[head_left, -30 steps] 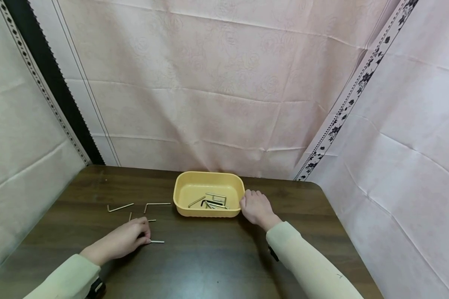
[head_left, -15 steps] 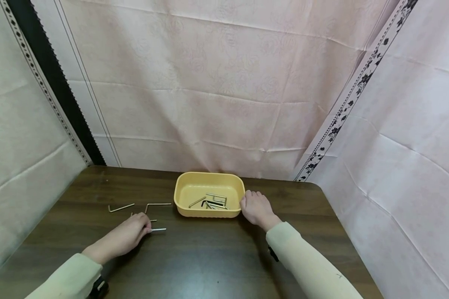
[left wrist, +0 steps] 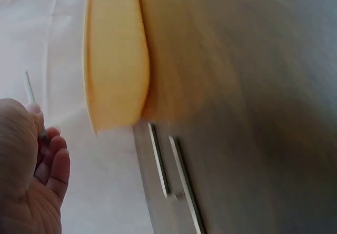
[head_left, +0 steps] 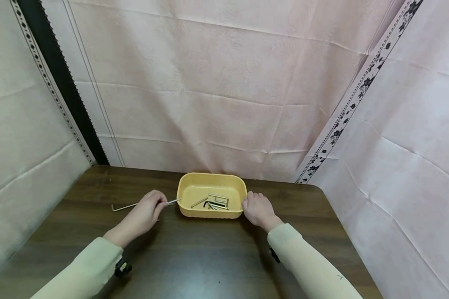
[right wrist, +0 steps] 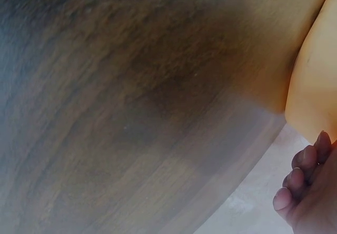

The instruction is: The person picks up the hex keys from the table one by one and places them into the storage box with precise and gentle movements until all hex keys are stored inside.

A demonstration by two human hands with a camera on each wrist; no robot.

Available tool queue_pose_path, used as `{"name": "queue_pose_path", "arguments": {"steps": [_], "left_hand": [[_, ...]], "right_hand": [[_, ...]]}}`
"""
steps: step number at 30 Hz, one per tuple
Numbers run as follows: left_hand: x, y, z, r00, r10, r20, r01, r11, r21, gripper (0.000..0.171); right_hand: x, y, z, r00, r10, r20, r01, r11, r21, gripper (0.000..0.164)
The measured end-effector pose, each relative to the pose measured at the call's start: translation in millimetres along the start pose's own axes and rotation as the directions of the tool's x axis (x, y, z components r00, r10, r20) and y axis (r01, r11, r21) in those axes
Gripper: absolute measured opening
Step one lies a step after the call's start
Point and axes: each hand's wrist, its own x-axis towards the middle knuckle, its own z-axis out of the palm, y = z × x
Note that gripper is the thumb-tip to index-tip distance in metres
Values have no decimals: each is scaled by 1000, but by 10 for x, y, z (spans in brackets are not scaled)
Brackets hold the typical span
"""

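Left hand (head_left: 145, 214): up and across since half a second ago, taking a slim silvery metal rod (head_left: 174, 200) to the near-left side of the yellow rounded-rectangular tray (head_left: 205, 214); the right hand (head_left: 259, 211) has stayed put.
Left fingers (left wrist: 59, 163): thumb and fingertips pinch the rod near one end, its free length pointing out toward the tray; whether it bends inside the hand is hidden.
Rod tip: in line with the tray's left rim in the head view; touching or above it, I cannot tell.
Carry: best judged as a small lift first, so the whole rod clears the rim, then a low release over the bare left part of the tray, where it should not snag or bounce.
Right fingers: curled at the tray's right end, apparently gripping the rim; light, steady pressure should keep it from sliding.
Tray contents: several brass-toned L-shaped metal keys (head_left: 220, 197) and a black one, bunched toward the near right.
Dark wood-grain surface (head_left: 209, 253): brass-toned bent metal keys (head_left: 124, 207) lie left of the tray, partly behind the left hand.
Backdrop: pale pinkish patterned cloth (head_left: 228, 83) behind the surface.
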Motion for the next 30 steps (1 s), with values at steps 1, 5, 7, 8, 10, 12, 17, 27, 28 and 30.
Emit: {"name": "queue_pose_path", "arguments": {"steps": [1,5,7,8,10,12,17,27,28,30], "left_hand": [[40,28,23,1000,1,-3,-1,1000,-1,6],[198,108,143,999,32,-31,-32,999,-6,6],[279,140,202,998,46,-41,-47,999,-12,6],[319,154,232,997,55,-45,-56,998,-15,6],[391,184,283,997,64,-45,-65,998,-14,7],[451,215,326,997,67,-39,-68,998,-14,8],[572,286,407,999,40,-5,-40,999,-3,11],[708,311,508,999,33,34,-33,999,7,12],[732,305,516,999,31,34,-32,999,15,12],[781,296,539,999,18,32,-19,1000,25,12]], "right_hand": [[-4,2,1,1000,0,0,0,1000,-1,29],[-12,7,1,1000,-4,-13,3,1000,-16,29],[-13,13,3,1000,-3,-26,2,1000,-27,29],[-14,17,8,999,-4,-31,3,999,-33,29],[-10,20,14,999,-10,-41,8,999,-38,28],[-6,21,25,999,-19,-43,17,999,-38,28],[-10,9,36,999,-29,-45,27,999,-41,27],[-24,-3,13,999,-25,-38,23,999,-47,26],[-23,-3,12,999,-24,-36,22,999,-44,27],[-22,-4,7,999,-24,-34,23,999,-41,27]]}}
